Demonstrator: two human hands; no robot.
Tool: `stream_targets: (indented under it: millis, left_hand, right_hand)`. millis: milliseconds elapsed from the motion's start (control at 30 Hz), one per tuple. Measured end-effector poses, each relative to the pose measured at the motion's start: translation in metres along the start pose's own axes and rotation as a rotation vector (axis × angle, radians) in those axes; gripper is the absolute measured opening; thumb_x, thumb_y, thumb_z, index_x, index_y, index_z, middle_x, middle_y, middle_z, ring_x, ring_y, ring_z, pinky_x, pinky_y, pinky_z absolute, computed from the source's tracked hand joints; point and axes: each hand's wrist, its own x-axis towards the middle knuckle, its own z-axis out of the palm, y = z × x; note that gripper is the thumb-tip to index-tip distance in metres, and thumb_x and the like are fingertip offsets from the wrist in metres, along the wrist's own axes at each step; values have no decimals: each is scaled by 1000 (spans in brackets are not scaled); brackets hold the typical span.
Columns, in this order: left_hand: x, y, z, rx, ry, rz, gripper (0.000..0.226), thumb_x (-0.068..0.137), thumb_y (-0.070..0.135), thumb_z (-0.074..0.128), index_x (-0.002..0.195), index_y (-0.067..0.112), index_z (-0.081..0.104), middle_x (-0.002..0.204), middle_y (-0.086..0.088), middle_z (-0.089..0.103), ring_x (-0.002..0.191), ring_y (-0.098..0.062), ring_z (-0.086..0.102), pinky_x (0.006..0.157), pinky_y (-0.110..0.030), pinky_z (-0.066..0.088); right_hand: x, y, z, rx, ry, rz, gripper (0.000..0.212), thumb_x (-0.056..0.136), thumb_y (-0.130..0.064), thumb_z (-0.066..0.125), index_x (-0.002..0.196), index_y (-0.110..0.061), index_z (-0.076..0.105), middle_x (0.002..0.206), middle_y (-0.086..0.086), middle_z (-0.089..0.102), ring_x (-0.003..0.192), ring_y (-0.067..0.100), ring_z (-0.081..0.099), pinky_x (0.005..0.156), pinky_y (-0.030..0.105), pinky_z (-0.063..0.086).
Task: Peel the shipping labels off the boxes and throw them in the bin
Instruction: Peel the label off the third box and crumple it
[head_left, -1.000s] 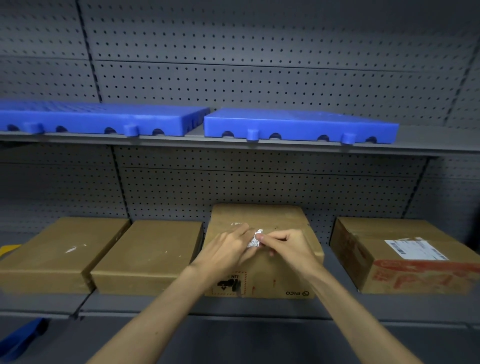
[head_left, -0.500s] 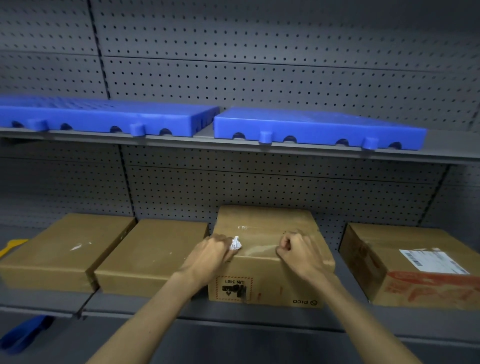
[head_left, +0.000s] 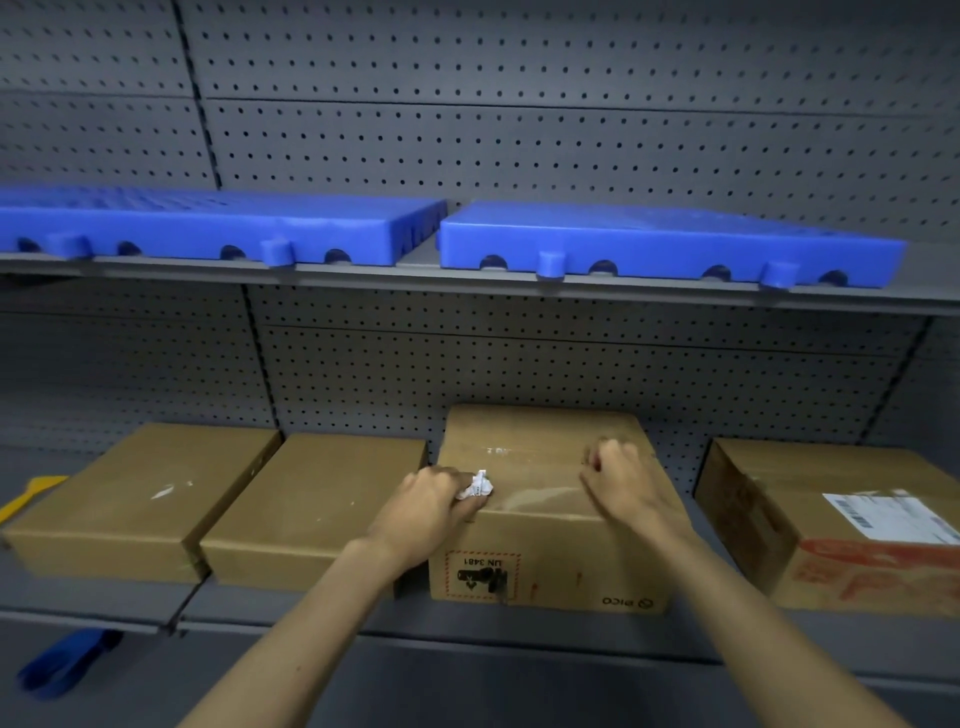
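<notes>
A single head-worn wide-angle view is given, aimed forward and slightly down at a grey pegboard shelving unit (head_left: 519, 156) from close range. The lower shelf (head_left: 519, 631) with its boxes is seen from above, the upper shelf (head_left: 675, 291) near eye level; straight lines are bowed toward the edges

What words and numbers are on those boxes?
"UN 3481", upside down: red-bordered sticker on the middle box.
"PICO", upside down: same box's front, lower right.
White label on the right box: too blurred to read.
Red print on that box: unreadable.
</notes>
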Motion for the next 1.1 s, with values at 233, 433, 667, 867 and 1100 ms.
stream_targets:
  millis: [233, 433, 667, 867, 1100]
  left_hand:
    - [3, 6, -2, 55, 22, -21, 38, 98, 46, 48, 79, 14, 58, 78, 3, 57, 71, -17, 53, 70, -35, 45]
    - [1, -2, 2, 17, 15, -19, 36, 96, 47, 48, 82, 16, 60, 80, 3, 57, 73, -17, 56, 71, -36, 48]
    - [5, 3, -1, 58, 30, -9, 38, 97, 47, 47, 81, 14, 59, 79, 3, 55, 70, -16, 52, 68, -32, 43]
    - [4, 2, -1, 73, 23, -3, 33, 96, 42, 51, 76, 16, 54, 76, 5, 51, 71, -18, 51, 71, -34, 43]
    - [2, -3, 0, 5, 7, -34, 39, 97, 47, 48, 73, 17, 52, 76, 4, 54, 68, -17, 50, 73, -37, 47]
  right_hand:
    - [-4, -62, 27, 174, -72, -201, 15, 89, -19, 62, 76, -14, 60, 97, 1, 59, 94, 17, 54, 86, 32, 49]
    - [-1, -48, 23, 157, -93, -184, 15, 87, -15, 63, 73, -13, 58, 83, -2, 56, 79, 14, 54, 72, 26, 48]
    - [3, -8, -3, -9, -17, 10, 18, 87, -26, 64, 72, -15, 62, 76, 0, 64, 70, 17, 61, 62, 31, 51]
    - [-6, -80, 30, 138, -56, -273, 10, 87, -21, 60, 78, -17, 61, 92, -1, 58, 90, 17, 53, 74, 31, 44]
    - [1, -17, 10, 119, -118, -117, 17, 87, -19, 61, 71, -18, 56, 77, -4, 56, 74, 16, 55, 67, 28, 48]
